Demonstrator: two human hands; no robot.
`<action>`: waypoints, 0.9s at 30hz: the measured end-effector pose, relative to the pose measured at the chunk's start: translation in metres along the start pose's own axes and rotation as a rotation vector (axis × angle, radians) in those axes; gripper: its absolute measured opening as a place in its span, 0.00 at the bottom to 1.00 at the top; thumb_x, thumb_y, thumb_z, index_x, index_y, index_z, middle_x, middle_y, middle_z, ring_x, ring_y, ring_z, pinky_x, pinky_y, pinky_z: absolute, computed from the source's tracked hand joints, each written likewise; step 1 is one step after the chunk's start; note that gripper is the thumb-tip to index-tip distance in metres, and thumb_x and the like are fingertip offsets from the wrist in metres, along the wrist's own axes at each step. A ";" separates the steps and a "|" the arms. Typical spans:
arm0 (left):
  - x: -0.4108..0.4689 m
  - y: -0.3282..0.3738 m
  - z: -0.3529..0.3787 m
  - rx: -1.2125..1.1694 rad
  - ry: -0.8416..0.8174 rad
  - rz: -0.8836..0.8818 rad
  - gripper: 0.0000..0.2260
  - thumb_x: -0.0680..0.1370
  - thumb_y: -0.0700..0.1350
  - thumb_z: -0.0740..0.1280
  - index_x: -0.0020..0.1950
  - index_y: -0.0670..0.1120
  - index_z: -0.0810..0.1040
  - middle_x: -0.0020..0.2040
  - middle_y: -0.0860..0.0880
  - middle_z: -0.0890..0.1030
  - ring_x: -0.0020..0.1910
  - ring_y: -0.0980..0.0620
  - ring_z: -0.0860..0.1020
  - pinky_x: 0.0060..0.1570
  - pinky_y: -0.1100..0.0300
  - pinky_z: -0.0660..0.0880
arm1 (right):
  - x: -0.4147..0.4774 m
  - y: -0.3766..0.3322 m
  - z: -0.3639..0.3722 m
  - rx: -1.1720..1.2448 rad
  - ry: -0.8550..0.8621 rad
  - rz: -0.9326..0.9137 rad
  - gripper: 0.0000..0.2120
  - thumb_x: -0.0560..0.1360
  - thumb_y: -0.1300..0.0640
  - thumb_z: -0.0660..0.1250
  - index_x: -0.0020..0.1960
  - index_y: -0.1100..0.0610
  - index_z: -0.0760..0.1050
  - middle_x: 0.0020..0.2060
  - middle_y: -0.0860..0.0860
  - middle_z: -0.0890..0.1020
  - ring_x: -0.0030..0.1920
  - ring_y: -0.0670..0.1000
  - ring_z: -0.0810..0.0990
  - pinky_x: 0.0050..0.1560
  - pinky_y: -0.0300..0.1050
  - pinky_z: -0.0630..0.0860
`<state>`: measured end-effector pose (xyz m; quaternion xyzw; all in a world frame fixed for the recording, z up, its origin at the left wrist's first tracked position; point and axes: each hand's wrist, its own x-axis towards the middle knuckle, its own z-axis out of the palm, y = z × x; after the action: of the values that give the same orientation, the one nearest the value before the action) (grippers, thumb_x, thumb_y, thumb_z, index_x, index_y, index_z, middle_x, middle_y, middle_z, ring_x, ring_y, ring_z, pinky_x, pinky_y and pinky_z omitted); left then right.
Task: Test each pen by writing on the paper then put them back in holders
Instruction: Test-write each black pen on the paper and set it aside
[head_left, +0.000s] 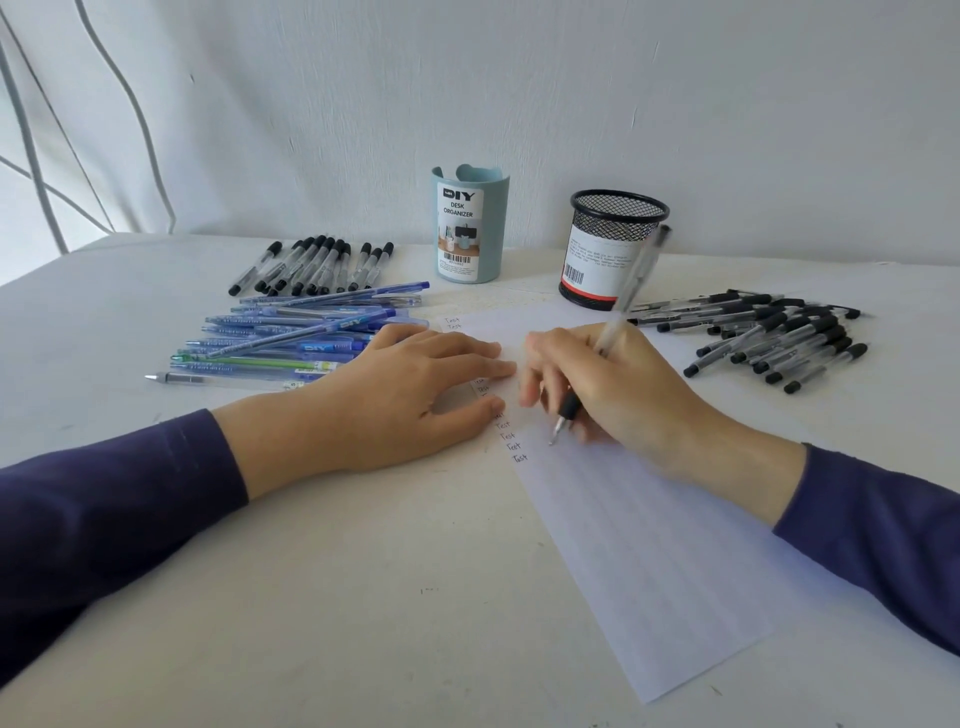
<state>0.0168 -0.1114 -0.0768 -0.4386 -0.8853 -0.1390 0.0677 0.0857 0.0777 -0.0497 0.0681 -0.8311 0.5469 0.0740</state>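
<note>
A lined sheet of paper (649, 561) lies slanted on the table, with a column of handwritten "Test" words down its left edge. My right hand (623, 395) grips a clear pen with a black grip (631, 288), its tip touching the paper beside the lowest words. My left hand (395, 400) lies flat, fingers straight, pressing on the paper's left edge. At the back stand two holders: a light blue one (470, 226) and a black mesh one (613, 249). I cannot see into either.
Blue pens (311, 338) lie heaped left of my left hand. Black-capped pens (322, 265) sit in a row behind them. Another heap of black-capped pens (779, 332) lies at the right. A white wall rises close behind the table.
</note>
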 end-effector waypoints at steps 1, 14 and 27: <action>0.000 0.000 0.000 0.001 0.002 -0.001 0.28 0.75 0.67 0.47 0.71 0.61 0.70 0.71 0.62 0.69 0.69 0.66 0.63 0.74 0.57 0.50 | 0.001 -0.003 -0.003 -0.015 0.002 -0.018 0.22 0.80 0.56 0.61 0.27 0.58 0.69 0.24 0.52 0.77 0.24 0.51 0.70 0.24 0.37 0.66; -0.003 0.001 -0.004 0.158 -0.037 -0.165 0.36 0.71 0.73 0.40 0.76 0.63 0.60 0.78 0.61 0.58 0.76 0.65 0.54 0.76 0.53 0.39 | 0.015 0.008 -0.067 -0.415 -0.105 -0.184 0.11 0.81 0.46 0.53 0.57 0.43 0.73 0.37 0.43 0.74 0.36 0.39 0.72 0.43 0.35 0.70; 0.000 0.003 -0.007 0.168 -0.051 -0.184 0.36 0.71 0.70 0.37 0.77 0.61 0.59 0.76 0.66 0.58 0.74 0.68 0.55 0.76 0.51 0.37 | 0.012 0.039 -0.049 -0.965 -0.314 -0.339 0.23 0.81 0.42 0.51 0.75 0.41 0.63 0.56 0.42 0.64 0.51 0.45 0.60 0.57 0.37 0.56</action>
<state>0.0191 -0.1122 -0.0699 -0.3516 -0.9318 -0.0588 0.0688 0.0687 0.1377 -0.0634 0.2405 -0.9666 0.0662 0.0589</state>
